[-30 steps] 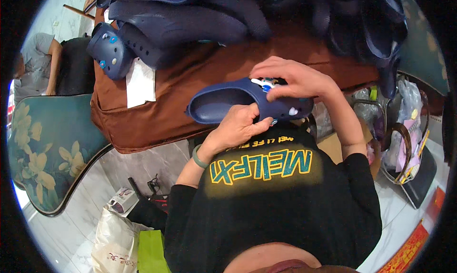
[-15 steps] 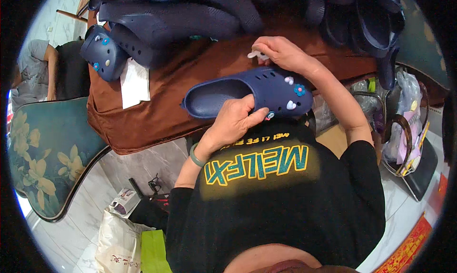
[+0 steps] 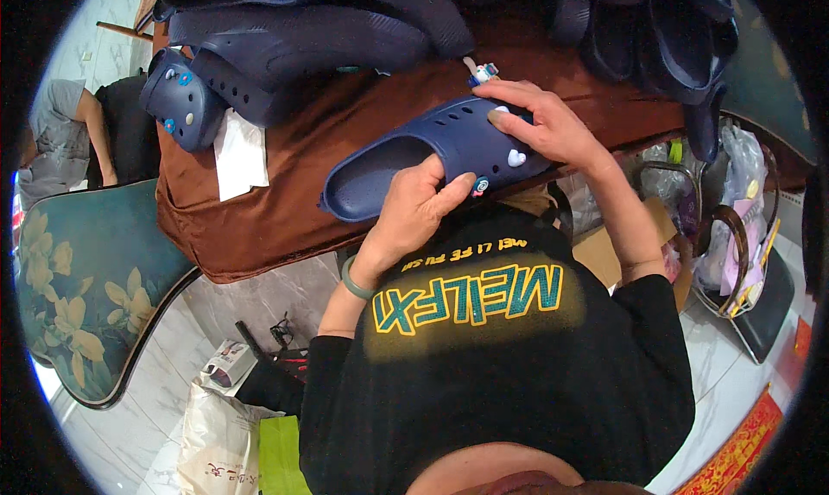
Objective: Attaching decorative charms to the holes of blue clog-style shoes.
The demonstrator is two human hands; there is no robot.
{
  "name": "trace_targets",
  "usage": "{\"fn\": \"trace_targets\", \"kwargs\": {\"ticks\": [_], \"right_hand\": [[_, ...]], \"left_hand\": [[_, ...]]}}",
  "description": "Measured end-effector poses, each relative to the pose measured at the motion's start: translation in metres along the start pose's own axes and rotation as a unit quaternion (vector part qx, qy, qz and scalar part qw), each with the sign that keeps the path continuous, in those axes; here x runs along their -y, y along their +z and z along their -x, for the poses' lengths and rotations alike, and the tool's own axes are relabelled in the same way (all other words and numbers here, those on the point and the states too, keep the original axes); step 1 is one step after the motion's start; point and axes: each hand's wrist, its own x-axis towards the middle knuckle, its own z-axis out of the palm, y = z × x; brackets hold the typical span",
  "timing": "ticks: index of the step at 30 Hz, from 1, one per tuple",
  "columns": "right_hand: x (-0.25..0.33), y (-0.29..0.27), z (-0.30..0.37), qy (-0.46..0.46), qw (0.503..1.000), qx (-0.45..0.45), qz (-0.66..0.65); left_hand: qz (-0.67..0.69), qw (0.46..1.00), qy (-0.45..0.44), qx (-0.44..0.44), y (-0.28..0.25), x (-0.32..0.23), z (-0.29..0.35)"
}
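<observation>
In the head view, your left hand (image 3: 410, 208) grips the clog (image 3: 458, 134) by the near rim of its opening, at the desk (image 3: 319, 119)'s near side. Your right hand (image 3: 555, 128) lies over the toe, thumb and forefinger apart; you cannot tell whether its hidden fingers pinch the white-and-blue figure (image 3: 485, 74) at their tips. That figure could drop or get knocked away if the fingers slip or sweep outward. The clog might twist if you press the toe while only one rim is pinched, and the round charm (image 3: 480, 186) near your left thumb could catch. The desk's edge runs close to your shirt (image 3: 509, 365); more room lies left of the heel, toward the paper (image 3: 241, 156), while piled clogs (image 3: 319, 42) limit the far side.
</observation>
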Motion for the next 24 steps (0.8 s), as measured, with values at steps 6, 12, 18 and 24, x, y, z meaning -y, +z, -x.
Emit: {"fn": "trace_targets", "kwargs": {"ticks": [6, 12, 18, 24], "right_hand": [[-0.001, 0.013, -0.002, -0.047, 0.988, -0.099, 0.111], [0.000, 0.015, -0.011, 0.001, 0.983, -0.124, 0.137], [-0.015, 0.002, -0.029, 0.036, 0.986, -0.105, 0.125], [-0.035, -0.001, -0.048, 0.101, 0.990, -0.100, 0.020]], "left_hand": [[-0.029, 0.999, 0.026, -0.005, -0.001, 0.005, -0.001], [-0.046, 0.999, 0.015, -0.010, 0.002, 0.004, -0.001], [-0.036, 0.997, 0.058, -0.040, 0.006, 0.004, 0.000], [0.018, 0.998, 0.042, -0.044, 0.008, 0.007, 0.001]]}}
